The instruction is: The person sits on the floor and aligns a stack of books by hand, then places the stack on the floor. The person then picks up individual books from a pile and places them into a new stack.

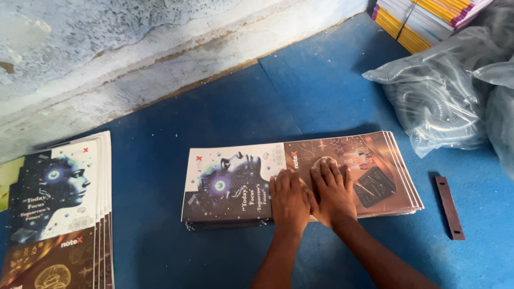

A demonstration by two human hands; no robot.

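Head view, nearest first: two bare forearms reaching up from the bottom edge. Left hand (289, 199) flat, palm down, fingers straight and close together, pressing on the stack of printed cover sheets (241, 184) near its middle fold. Right hand (334, 194) just beside it, touching the left along the thumb side, also flat with fingers extended and only slightly apart, resting on the brown half of the same top sheet. Neither gripping anything; both simply laid open on the paper. Stack lying on the blue floor mat (160, 155), centre of frame, sheets fanned a little at the right edge. To the right, apart from the stack, a dark flat strip (448, 207) on the mat. At far left, a second pile of similar covers (59, 208), fanned. Farther back on the right, crumpled clear plastic bags (450, 91). Beyond those, top right, stacked notebooks with coloured edges (423, 18). Behind all, a worn pale wall (134, 48).
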